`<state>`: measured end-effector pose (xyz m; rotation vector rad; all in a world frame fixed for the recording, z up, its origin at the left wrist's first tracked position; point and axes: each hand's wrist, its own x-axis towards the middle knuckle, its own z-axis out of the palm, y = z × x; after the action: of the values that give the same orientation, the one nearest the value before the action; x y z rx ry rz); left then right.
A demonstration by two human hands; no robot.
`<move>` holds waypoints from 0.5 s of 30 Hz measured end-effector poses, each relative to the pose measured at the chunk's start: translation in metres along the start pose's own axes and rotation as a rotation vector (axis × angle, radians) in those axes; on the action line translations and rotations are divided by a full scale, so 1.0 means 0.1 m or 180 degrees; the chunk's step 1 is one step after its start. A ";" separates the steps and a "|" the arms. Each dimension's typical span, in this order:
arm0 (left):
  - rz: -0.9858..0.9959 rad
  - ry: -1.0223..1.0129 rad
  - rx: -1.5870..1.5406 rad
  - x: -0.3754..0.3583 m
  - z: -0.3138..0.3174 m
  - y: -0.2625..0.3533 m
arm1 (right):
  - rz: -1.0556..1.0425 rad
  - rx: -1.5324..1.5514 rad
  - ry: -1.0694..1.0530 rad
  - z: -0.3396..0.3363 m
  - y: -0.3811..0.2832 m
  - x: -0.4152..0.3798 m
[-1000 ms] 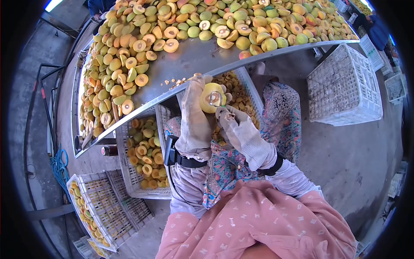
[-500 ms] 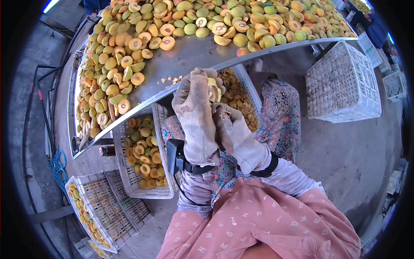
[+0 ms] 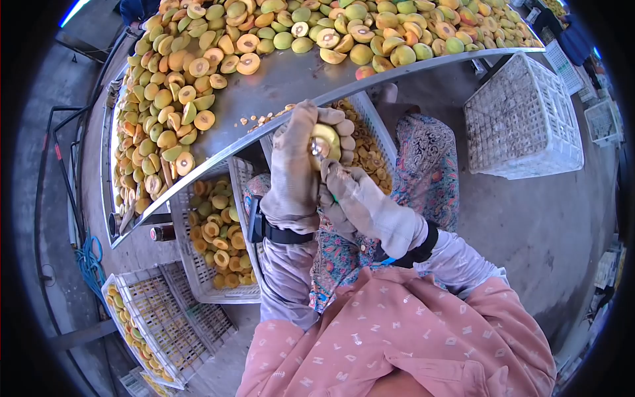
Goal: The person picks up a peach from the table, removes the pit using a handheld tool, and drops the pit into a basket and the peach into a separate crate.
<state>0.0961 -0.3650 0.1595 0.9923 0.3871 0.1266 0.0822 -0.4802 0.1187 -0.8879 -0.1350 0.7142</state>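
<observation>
My left hand (image 3: 296, 162), in a soiled pale glove, is wrapped round a halved yellow-green fruit (image 3: 324, 140) with its cut face up. Close below it, my right hand (image 3: 360, 198), also gloved, has its fingers closed at the fruit's lower edge. A thin metal tip shows at the fruit's centre; the rest of this tool is mostly hidden in my right hand. Both hands are at the rim of the metal table (image 3: 278, 83), above a crate of small fruit pieces (image 3: 374, 149).
Halved fruit (image 3: 165, 99) is heaped on the table. A crate of fruit halves (image 3: 221, 231) stands below left, near a tilted crate (image 3: 175, 317) and a dark jar (image 3: 163, 232). An upturned white crate (image 3: 522, 119) is at right. People are partly visible at both upper corners.
The fruit's cut face has turned into view between my hands. My right hand has shifted right and down, its fingers now at the fruit with the metal tip. The view has shifted slightly.
</observation>
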 end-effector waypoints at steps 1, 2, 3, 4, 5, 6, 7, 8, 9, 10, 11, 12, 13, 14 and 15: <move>0.0223 0.0207 0.0410 -0.01 0.06 0.00 | 0.0408 -0.0021 -0.0174 -0.05 -0.12 -0.02; 0.0404 0.0367 0.0552 0.01 0.08 -0.05 | 0.0808 -0.0042 -0.0356 -0.10 -0.24 -0.03; 0.0593 0.0520 0.0707 0.05 0.06 -0.10 | 0.1195 -0.0057 -0.0543 -0.13 -0.34 -0.02; 0.0669 0.0412 0.0699 0.05 0.04 -0.12 | 0.1582 -0.0074 -0.0733 -0.12 -0.39 -0.02; 0.0678 0.0420 0.0704 0.05 0.00 -0.13 | 0.1583 -0.0074 -0.0746 -0.09 -0.40 -0.04; 0.0406 0.0092 0.0177 0.03 -0.03 -0.13 | 0.1541 -0.0052 -0.0870 -0.05 -0.39 -0.06; 0.0136 -0.0242 -0.0346 0.03 -0.05 -0.12 | 0.1492 -0.0028 -0.0994 -0.02 -0.38 -0.07; 0.0035 -0.0319 -0.0595 0.03 -0.06 -0.14 | 0.1508 -0.0016 -0.0994 -0.03 -0.37 -0.07; 0.0027 -0.0314 -0.0585 0.03 -0.05 -0.14 | 0.1753 0.0304 -0.0963 -0.05 -0.35 -0.05; 0.0032 -0.0132 -0.0272 0.02 -0.01 -0.12 | 0.1992 0.0612 -0.0933 -0.08 -0.34 -0.02; 0.0045 0.0060 0.0026 0.01 0.01 -0.11 | 0.2002 0.0598 -0.0940 -0.15 -0.31 0.04; 0.0237 0.0071 0.0116 0.02 -0.01 -0.15 | 0.2366 0.1300 -0.1344 -0.26 -0.24 0.11; 0.0244 0.0082 0.0116 0.07 -0.07 -0.21 | 0.2705 0.2015 -0.1750 -0.33 -0.17 0.16; 0.0653 0.0198 0.0588 0.16 -0.15 -0.28 | 0.2753 0.2184 -0.1945 -0.36 -0.11 0.22; 0.1052 0.0320 0.1066 0.22 -0.24 -0.34 | 0.2758 0.2186 -0.1974 -0.40 -0.04 0.26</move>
<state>0.1057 -0.3585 0.1142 1.3809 0.3393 0.4220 0.1197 -0.4918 0.0912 0.0069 -0.0372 1.7095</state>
